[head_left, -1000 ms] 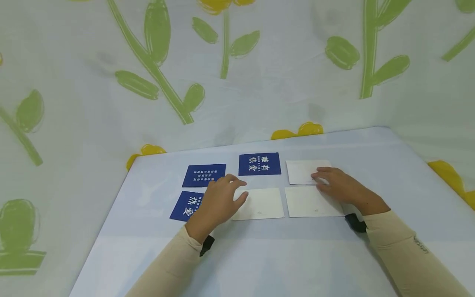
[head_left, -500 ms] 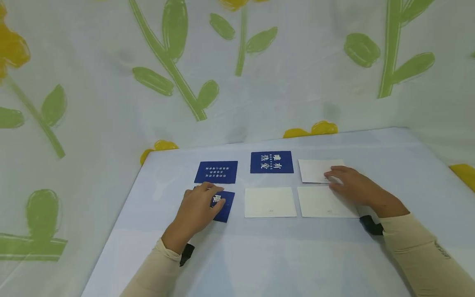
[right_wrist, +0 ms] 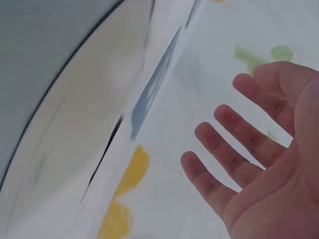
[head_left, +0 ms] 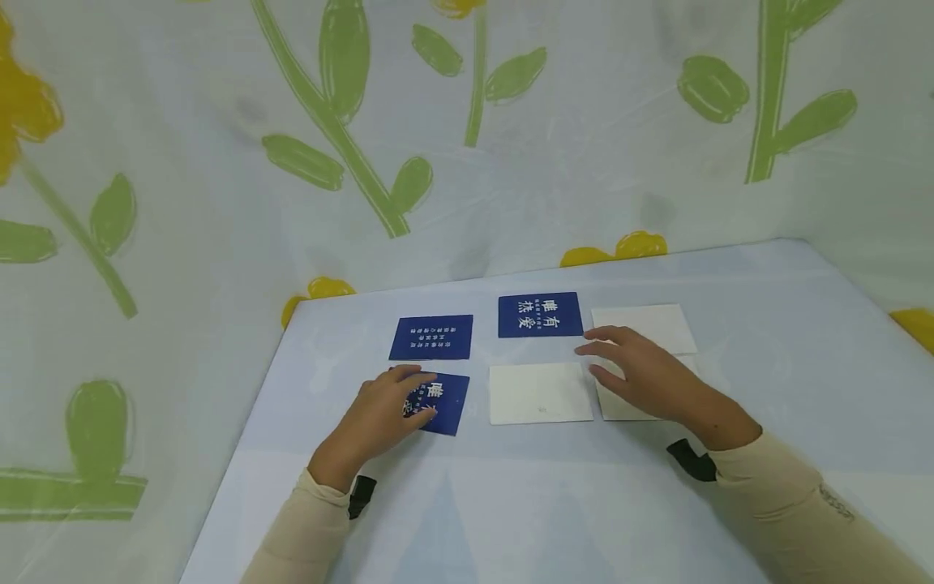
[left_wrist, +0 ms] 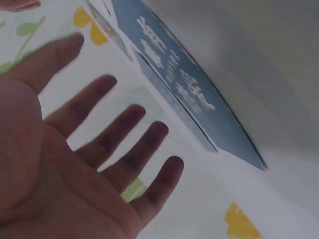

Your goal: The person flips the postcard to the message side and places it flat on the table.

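My left hand (head_left: pixel 375 418) hovers over a dark blue card (head_left: pixel 448 405) with white characters, at the front left of two rows. In the left wrist view, its fingers (left_wrist: pixel 127 117) are spread and hold nothing; the card lies off their tips. My right hand (head_left: pixel 645 377) is above two plain white cards, the back one (head_left: pixel 649 323) and the front one (head_left: pixel 611 403), partly hiding both. The right wrist view shows its fingers (right_wrist: pixel 219 142) loosely extended, with nothing held. Its fingertips in the head view come near the corner of a blue card (head_left: pixel 540 315) at the back middle.
At the back left lies another blue card (head_left: pixel 430 337) with small white lines of text. One more white card (head_left: pixel 540 393) sits at the front middle. The cards lie flat on a pale table (head_left: pixel 525 503); behind it hangs a flower-patterned cloth (head_left: pixel 569 178).
The left hand moved left from the front middle white card to over the front left blue card. The right hand shifted left from the right-hand white cards. The head view turned slightly left.
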Motion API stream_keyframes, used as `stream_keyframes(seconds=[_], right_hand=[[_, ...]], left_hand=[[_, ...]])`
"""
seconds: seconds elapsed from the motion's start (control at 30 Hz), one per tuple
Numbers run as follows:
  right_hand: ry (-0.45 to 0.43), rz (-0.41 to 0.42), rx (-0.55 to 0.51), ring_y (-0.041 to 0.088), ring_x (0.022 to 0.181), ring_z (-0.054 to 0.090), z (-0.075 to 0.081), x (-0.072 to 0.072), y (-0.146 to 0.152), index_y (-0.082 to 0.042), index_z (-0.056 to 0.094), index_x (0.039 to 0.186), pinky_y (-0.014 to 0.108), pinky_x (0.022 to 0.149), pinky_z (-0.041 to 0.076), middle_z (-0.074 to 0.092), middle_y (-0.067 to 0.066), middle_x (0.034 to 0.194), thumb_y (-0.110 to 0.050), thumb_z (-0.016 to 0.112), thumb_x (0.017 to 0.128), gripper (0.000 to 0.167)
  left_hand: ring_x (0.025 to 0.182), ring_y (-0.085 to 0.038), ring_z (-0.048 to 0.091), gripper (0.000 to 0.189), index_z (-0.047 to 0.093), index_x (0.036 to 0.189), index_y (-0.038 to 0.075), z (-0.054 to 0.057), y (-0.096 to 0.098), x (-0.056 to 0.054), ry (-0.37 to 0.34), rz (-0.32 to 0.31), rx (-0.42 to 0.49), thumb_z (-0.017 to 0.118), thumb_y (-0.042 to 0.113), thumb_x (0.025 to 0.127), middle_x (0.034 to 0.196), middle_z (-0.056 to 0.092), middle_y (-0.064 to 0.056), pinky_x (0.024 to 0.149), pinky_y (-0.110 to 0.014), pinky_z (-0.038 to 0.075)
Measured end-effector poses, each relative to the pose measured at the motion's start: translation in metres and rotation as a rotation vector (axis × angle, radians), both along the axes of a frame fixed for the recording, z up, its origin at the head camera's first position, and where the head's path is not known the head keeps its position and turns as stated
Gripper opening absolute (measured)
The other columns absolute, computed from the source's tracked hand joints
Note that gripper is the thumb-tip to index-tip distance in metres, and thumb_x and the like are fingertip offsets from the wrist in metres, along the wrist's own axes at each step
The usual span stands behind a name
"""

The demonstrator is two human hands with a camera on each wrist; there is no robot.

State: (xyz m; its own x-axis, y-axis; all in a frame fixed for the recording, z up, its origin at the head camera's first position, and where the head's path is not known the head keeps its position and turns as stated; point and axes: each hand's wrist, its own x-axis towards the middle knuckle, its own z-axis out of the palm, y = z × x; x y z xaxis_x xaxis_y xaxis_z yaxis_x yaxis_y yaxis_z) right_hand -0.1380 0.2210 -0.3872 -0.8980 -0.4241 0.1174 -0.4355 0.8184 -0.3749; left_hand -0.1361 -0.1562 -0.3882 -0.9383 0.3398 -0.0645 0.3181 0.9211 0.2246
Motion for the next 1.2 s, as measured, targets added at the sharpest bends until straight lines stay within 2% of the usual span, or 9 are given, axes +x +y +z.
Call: stream_keyframes(seconds=[0.1,0.2,0.4,0.67,0.87,1.2], right_hand=[[0.047,0.049,-0.011,0.036,0.129,0.056,0.0,0.002,-0.021,-0.013,0.069,0.125,0.052,0.102,0.051,0.06,0.013,0.138,-0.018,0.07,0.094,0.031],[0.064,0.09,0.0,0.035,0.129,0.056,-0.001,0.002,-0.041,-0.015,0.069,0.126,0.051,0.103,0.05,0.06,0.011,0.139,-0.021,0.07,0.094,0.032],[0.023,0.146,0.03,0.031,0.134,0.053,0.002,0.003,-0.076,-0.02,0.064,0.135,0.05,0.107,0.047,0.057,0.007,0.144,-0.027,0.067,0.096,0.04],[-0.076,0.221,0.065,0.029,0.139,0.049,0.006,0.007,-0.119,-0.024,0.059,0.141,0.048,0.112,0.044,0.052,0.005,0.149,-0.032,0.064,0.098,0.043],[-0.068,0.26,0.085,0.027,0.14,0.048,0.008,0.006,-0.137,-0.024,0.061,0.139,0.046,0.113,0.042,0.053,0.003,0.149,-0.034,0.063,0.099,0.041],[-0.094,0.266,0.118,0.024,0.141,0.047,0.008,0.005,-0.154,-0.026,0.06,0.139,0.044,0.113,0.043,0.051,0.002,0.151,-0.034,0.063,0.099,0.041]], left_hand=[[0.135,-0.037,0.052,0.062,0.06,0.139,0.023,-0.005,-0.005,-0.001,-0.049,-0.048,0.002,0.081,0.038,0.083,0.15,0.051,-0.011,0.107,-0.059,0.043],[0.136,-0.038,0.05,0.068,0.059,0.14,0.025,-0.007,-0.011,-0.002,-0.06,-0.067,0.002,0.085,0.036,0.079,0.152,0.049,-0.01,0.108,-0.06,0.042],[0.139,-0.038,0.047,0.069,0.058,0.141,0.021,-0.01,-0.021,0.002,-0.045,-0.08,-0.014,0.085,0.035,0.079,0.153,0.047,-0.012,0.111,-0.06,0.039],[0.141,-0.04,0.045,0.073,0.052,0.147,0.024,-0.017,-0.032,-0.006,-0.091,-0.084,-0.045,0.081,0.041,0.082,0.158,0.041,-0.012,0.111,-0.059,0.04],[0.139,-0.041,0.047,0.07,0.052,0.147,0.026,-0.018,-0.037,-0.008,-0.143,-0.067,-0.037,0.08,0.041,0.084,0.158,0.041,-0.01,0.108,-0.058,0.043],[0.137,-0.04,0.049,0.072,0.057,0.143,0.025,-0.014,-0.034,-0.01,-0.121,-0.088,-0.029,0.083,0.043,0.079,0.154,0.047,-0.011,0.107,-0.059,0.044]])
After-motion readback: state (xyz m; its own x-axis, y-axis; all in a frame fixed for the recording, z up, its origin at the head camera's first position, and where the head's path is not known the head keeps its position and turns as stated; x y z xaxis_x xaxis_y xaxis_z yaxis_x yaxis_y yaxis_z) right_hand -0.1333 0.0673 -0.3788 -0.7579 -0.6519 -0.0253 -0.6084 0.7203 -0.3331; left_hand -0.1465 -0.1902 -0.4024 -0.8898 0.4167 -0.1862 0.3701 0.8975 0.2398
